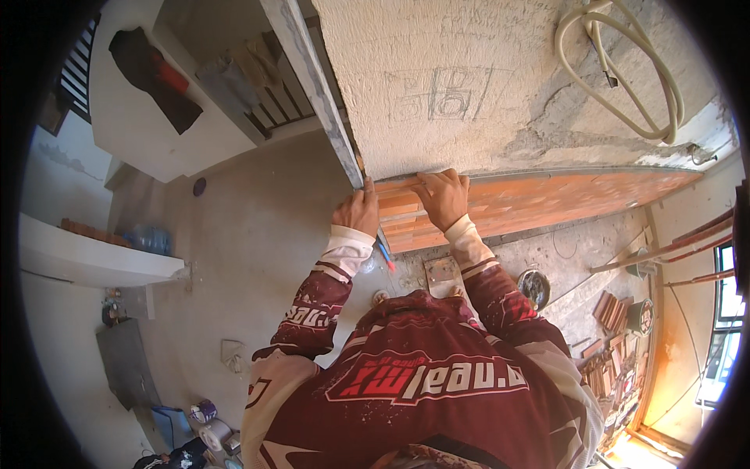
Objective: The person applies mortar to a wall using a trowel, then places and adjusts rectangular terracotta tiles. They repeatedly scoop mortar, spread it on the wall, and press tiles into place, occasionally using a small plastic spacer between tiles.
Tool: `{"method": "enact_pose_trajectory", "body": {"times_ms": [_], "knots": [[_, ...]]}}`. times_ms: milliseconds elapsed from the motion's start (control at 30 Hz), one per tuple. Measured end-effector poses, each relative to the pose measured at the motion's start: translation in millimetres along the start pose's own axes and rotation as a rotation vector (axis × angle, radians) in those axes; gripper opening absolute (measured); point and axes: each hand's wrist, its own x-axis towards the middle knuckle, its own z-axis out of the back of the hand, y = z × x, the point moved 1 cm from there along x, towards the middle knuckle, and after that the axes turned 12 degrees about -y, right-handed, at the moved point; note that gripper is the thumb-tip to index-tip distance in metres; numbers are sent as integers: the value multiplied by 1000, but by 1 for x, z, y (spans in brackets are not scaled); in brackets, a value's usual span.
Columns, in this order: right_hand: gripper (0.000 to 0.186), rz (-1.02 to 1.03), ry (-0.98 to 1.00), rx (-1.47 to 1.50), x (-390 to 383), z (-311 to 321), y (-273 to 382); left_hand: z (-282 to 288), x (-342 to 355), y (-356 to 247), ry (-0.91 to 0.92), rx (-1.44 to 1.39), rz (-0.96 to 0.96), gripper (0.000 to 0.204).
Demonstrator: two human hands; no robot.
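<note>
My left hand [355, 209] is closed at the wall corner, beside the lower end of a long grey straightedge [319, 94]; what its fingers hold is partly hidden. My right hand [443, 199] grips a narrow orange tile [398, 186] along the top row of the brick-coloured tiling [531, 199], with its fingertips on the upper edge. Above them is rough plastered wall [437, 47] with pencil sketches. Just below my left hand, a blue tool [384, 255] with a red end shows.
A bucket [533, 288], stacked tiles [613, 313] and bamboo poles [637, 256] lie right. A coiled hose [617, 86] hangs on the wall. Left are a white ledge [94, 250] with a water jug [154, 239] and railings [277, 105]. A flat board [441, 270] lies below.
</note>
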Motion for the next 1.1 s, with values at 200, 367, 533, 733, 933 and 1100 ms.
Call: {"method": "enact_pose_trajectory", "body": {"times_ms": [200, 367, 533, 733, 933, 1100], "knots": [[22, 8, 78, 24, 10, -1, -6, 6, 11, -5, 12, 23, -16, 34], [22, 55, 91, 62, 11, -1, -12, 6, 15, -8, 50, 87, -36, 31], [23, 24, 108, 74, 12, -2, -9, -5, 14, -1, 140, 61, -4, 24], [23, 1, 78, 55, 13, -3, -3, -4, 17, -5, 183, 64, 33, 20], [24, 1, 101, 39, 12, -1, -2, 1, 28, 0, 285, -6, 67, 21], [26, -24, 86, 84, 9, -1, -7, 16, 37, -3, 340, -59, 98, 19]]}}
